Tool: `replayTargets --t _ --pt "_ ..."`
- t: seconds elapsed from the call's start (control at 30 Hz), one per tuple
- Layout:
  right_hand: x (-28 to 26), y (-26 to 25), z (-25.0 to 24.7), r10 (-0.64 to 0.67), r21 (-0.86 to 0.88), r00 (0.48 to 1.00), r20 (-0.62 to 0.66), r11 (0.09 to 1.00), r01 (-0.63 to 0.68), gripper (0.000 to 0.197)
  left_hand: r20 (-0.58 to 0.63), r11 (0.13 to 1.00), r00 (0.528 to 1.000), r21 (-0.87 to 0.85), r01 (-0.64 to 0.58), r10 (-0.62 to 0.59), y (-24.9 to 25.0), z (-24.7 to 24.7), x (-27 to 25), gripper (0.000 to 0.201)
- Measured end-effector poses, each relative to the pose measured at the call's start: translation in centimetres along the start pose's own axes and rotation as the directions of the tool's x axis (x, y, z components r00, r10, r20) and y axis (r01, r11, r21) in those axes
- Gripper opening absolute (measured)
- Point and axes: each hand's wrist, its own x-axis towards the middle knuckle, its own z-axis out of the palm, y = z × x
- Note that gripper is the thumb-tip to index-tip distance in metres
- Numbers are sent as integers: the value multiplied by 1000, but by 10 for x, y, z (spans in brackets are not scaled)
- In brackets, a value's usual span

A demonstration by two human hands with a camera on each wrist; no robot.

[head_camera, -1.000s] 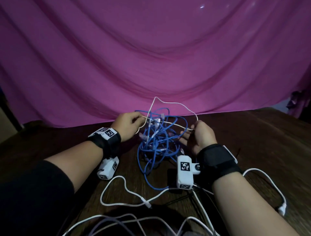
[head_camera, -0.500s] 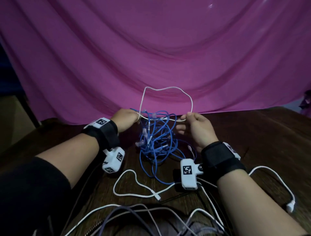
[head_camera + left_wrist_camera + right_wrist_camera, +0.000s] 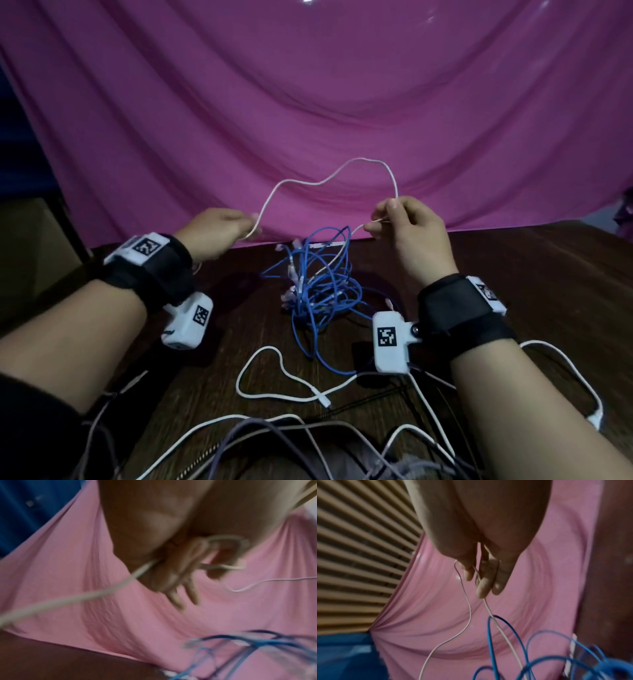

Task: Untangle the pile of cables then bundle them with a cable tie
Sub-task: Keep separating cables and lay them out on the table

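Observation:
A tangle of blue cables (image 3: pixel 317 284) lies on the dark wooden table (image 3: pixel 534 274), partly lifted. A thin white cable (image 3: pixel 329 178) arches between my two raised hands. My left hand (image 3: pixel 251 228) pinches one end of the arch, with loops of the white cable (image 3: pixel 221 553) round its fingers in the blurred left wrist view. My right hand (image 3: pixel 383 219) pinches the other side; from there the white cable (image 3: pixel 489 611) runs down through a blue loop (image 3: pixel 501 627) into the tangle.
A pink cloth (image 3: pixel 308 102) hangs behind the table. Loose white cables (image 3: pixel 274 394) and greyish ones (image 3: pixel 260 431) lie on the near part of the table. Another white cable with a plug (image 3: pixel 594 416) lies at the right. A slatted surface (image 3: pixel 359 547) shows left of the right hand.
Both hands have risen and moved apart, drawing the white cable up and out of the blue tangle; the arch between them is wider and the tangle is pulled taller.

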Motion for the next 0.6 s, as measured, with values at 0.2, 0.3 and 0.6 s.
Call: replayTargets --t 0.2,0.3,0.6 --pt "8 -44 -9 -340 31 936 -91 938 344 23 -71 880 995 -466 -94 69 24 13 -54 60" --pt "10 -43 -23 -359 -59 920 -155 933 354 22 -228 713 973 -679 -177 25 28 19 -75 45" --pt "26 -20 -68 -27 -783 996 -86 619 -51 49 -17 472 992 -881 43 -122 18 7 -83 24"
